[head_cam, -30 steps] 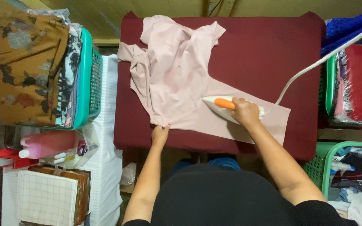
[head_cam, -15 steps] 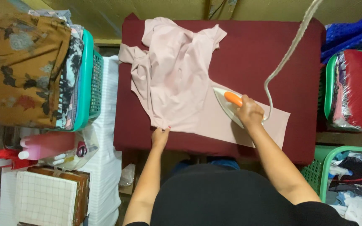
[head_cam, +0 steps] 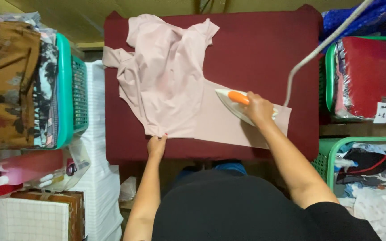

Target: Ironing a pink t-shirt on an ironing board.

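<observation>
We see bare maroon board open beyond the iron, toward the far right corner. The bunched pink garment fills the board's left half, and the cord slants across the right side. Baskets hem both ends: teal left, green right.
</observation>
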